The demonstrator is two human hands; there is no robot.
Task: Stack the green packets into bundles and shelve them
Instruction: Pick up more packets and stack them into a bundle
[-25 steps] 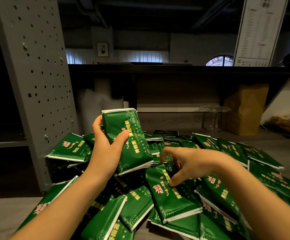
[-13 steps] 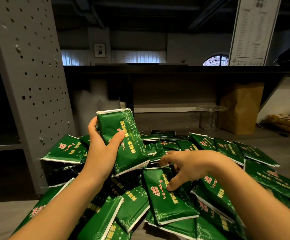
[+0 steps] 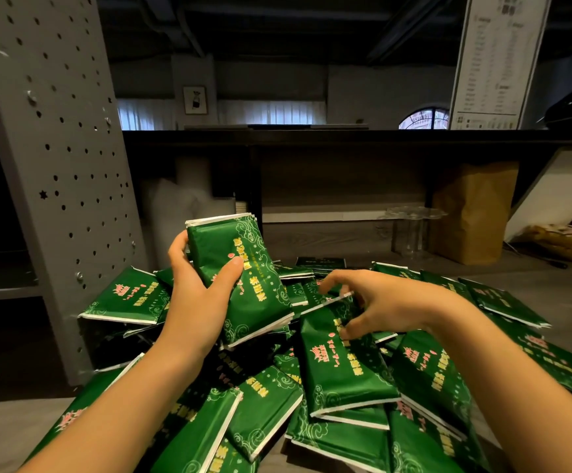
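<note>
The right hand (image 3: 377, 305) has tipped a packet (image 3: 342, 367) up by its far edge, grip pinching that edge; just left of it, the left hand (image 3: 196, 302) wraps its grip round an upright bundle (image 3: 243, 268); the pile (image 3: 260, 414) lies beneath both grips.

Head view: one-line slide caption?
Left hand holds a bundle of green packets while right hand pinches another packet from the pile.

Glossy green packets (image 3: 342, 367) heaped loosely
</note>
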